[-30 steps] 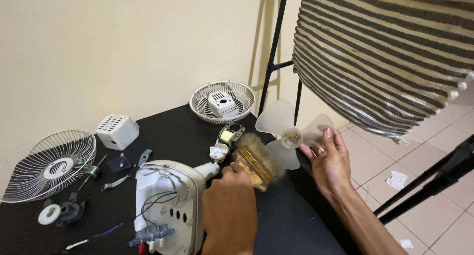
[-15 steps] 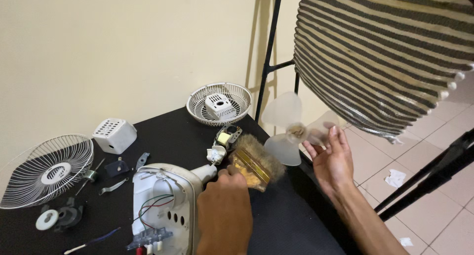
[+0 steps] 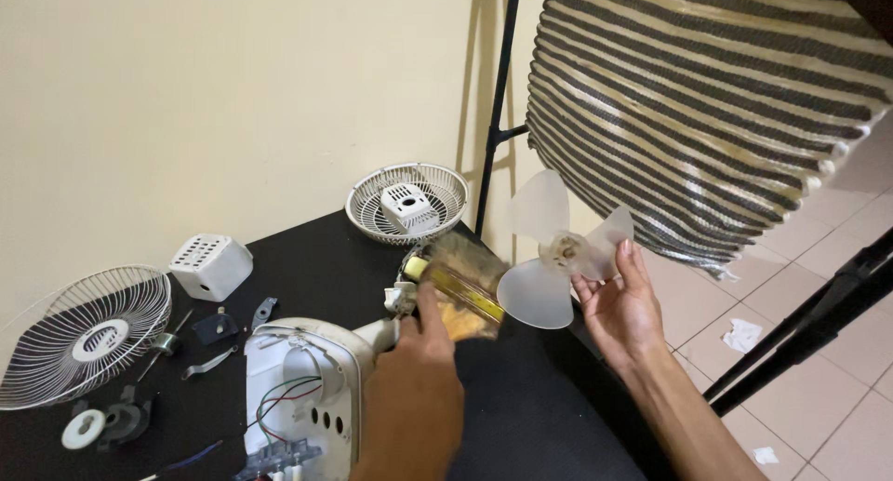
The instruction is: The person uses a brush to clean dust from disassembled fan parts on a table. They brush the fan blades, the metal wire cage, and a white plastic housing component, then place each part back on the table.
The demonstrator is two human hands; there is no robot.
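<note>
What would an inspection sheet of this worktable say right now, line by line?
Surface: black table, strewn with parts.
Job's things: translucent fan blade; paintbrush, blurred, beside it; opened white fan body.
Clutter: wire guard at left; second guard with a white cap inside; white vented cover; small metal and plastic bits.
Hands: left hand grips the paintbrush; right hand holds the fan blade.
Cables: green, red and black wires inside the fan body.
Surroundings: cream wall, striped cloth on a black stand, tiled floor with paper scraps.
</note>
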